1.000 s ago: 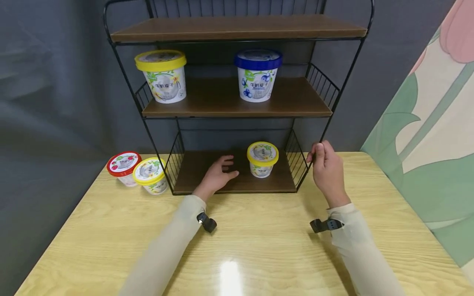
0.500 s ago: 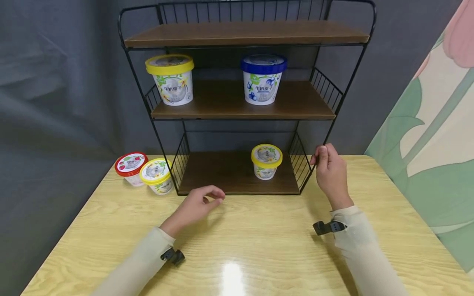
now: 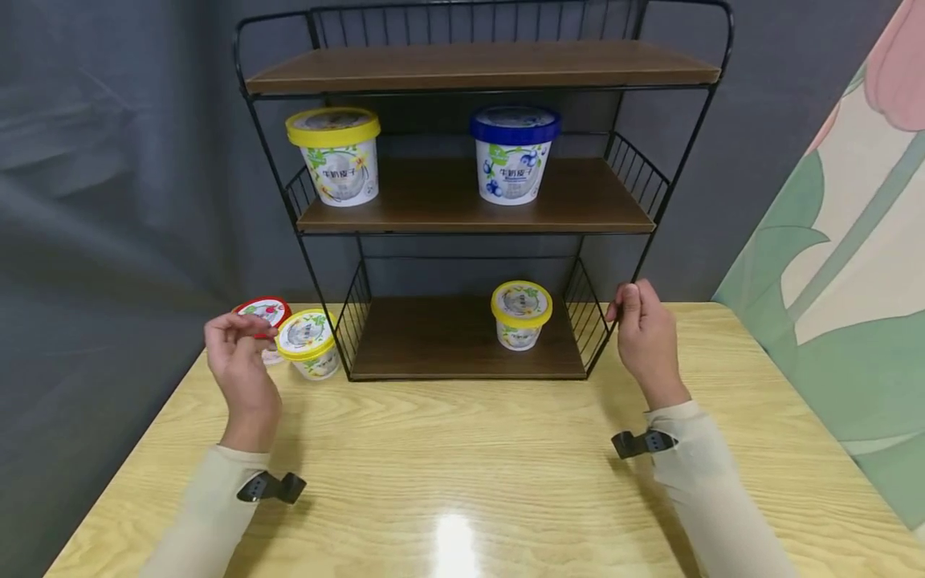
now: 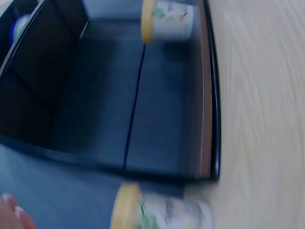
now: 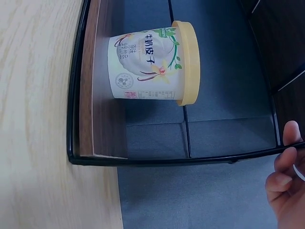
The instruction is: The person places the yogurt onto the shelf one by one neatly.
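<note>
At the left of the head view, my left hand (image 3: 244, 376) is in front of a red-lidded ice cream tub (image 3: 266, 307), partly hiding it. Its fingers are loosely bent with nothing seen between them; whether they touch the tub, I cannot tell. Beside that tub is a yellow-lidded tub (image 3: 307, 335), tilted near the rack's left post. My right hand (image 3: 648, 345) grips the front right post of a black wire shelf rack (image 3: 468, 377). In the right wrist view, fingers (image 5: 285, 160) pinch that thin black post. Another yellow-lidded tub (image 3: 519, 316) stands on the bottom shelf.
On the middle shelf stand a large yellow-lidded tub (image 3: 336, 156) and a large blue-lidded tub (image 3: 515, 154). The rack's brown top shelf (image 3: 480, 67) is above them. Grey cloth (image 3: 116, 201) hangs behind the wooden table (image 3: 448, 457).
My left hand has come out of the bottom shelf and swung left to the red-lidded tub. The right hand stays on the post. The head view has shifted slightly.
</note>
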Motion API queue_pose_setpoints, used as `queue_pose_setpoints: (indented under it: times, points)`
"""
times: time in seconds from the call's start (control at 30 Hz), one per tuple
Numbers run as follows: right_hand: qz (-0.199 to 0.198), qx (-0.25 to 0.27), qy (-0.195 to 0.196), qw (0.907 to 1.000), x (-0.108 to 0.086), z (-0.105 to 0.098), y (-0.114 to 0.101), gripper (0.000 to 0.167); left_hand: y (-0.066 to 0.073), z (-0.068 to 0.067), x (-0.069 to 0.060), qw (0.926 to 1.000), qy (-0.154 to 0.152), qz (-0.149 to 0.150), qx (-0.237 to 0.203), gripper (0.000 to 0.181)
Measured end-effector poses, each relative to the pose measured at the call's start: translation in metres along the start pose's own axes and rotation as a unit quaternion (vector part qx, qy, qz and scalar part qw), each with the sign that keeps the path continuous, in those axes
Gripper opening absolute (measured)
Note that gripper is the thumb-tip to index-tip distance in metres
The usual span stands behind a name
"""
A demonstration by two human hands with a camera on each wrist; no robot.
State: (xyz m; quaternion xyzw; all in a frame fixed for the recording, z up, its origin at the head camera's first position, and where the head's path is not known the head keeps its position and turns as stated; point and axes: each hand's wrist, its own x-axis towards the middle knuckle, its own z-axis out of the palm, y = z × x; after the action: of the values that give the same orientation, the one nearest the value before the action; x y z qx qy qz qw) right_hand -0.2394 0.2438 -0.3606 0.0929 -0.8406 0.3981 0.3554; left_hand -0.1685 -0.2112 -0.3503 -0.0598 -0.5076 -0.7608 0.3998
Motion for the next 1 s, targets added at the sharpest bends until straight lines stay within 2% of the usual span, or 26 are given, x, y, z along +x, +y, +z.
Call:
queue_pose_setpoints:
  times: [0.03,0.1,0.17,0.23,0.3,0.37,0.43,0.53,0.6,0.67,0.8,0.93,1.0]
  points:
    - [0.002,-0.001,0.002,1.0,0.0,0.0,0.0,0.037,0.0,-0.004,0.002,0.9989,0.04,-0.011,0.021,0.032]
    - [0.003,-0.003,0.004,1.0,-0.001,0.0,0.0,0.037,-0.002,-0.015,0.004,0.993,0.081,-0.044,0.073,0.032]
    - [0.003,-0.006,0.003,1.0,0.0,0.0,0.001,0.038,-0.006,-0.025,0.004,0.9847,0.092,-0.079,0.125,0.032]
    - [0.003,-0.008,0.001,1.0,0.0,0.0,0.001,0.038,-0.011,-0.033,0.002,0.9692,0.093,-0.122,0.193,0.033]
    - [0.003,-0.007,-0.001,1.0,0.0,0.0,0.001,0.038,-0.017,-0.039,0.002,0.9503,0.089,-0.167,0.247,0.035]
    - [0.003,-0.007,-0.001,1.0,0.0,0.0,0.001,0.038,-0.021,-0.041,0.003,0.9242,0.076,-0.209,0.311,0.037]
    - [0.004,-0.008,-0.001,1.0,-0.001,0.0,0.001,0.037,-0.026,-0.042,0.003,0.8999,0.055,-0.236,0.362,0.043]
    - [0.006,-0.01,0.0,0.9999,-0.001,0.0,0.001,0.036,-0.031,-0.043,0.002,0.8752,0.018,-0.264,0.405,0.066]
    - [0.006,-0.01,0.001,0.9999,-0.001,0.0,0.001,0.036,-0.033,-0.044,0.0,0.8654,-0.006,-0.28,0.416,0.085]
    - [0.005,-0.008,0.002,0.9999,-0.001,0.0,0.0,0.036,-0.035,-0.044,-0.001,0.8605,-0.024,-0.3,0.411,0.097]
    - [0.002,-0.005,0.003,1.0,-0.001,0.001,0.0,0.036,-0.038,-0.046,0.0,0.8559,-0.057,-0.326,0.398,0.112]
    - [0.002,-0.002,0.003,1.0,-0.001,0.002,0.0,0.036,-0.042,-0.048,0.001,0.8567,-0.097,-0.338,0.377,0.119]
    - [0.003,0.0,0.003,1.0,-0.001,0.003,0.0,0.036,-0.045,-0.048,0.002,0.8601,-0.107,-0.341,0.364,0.119]
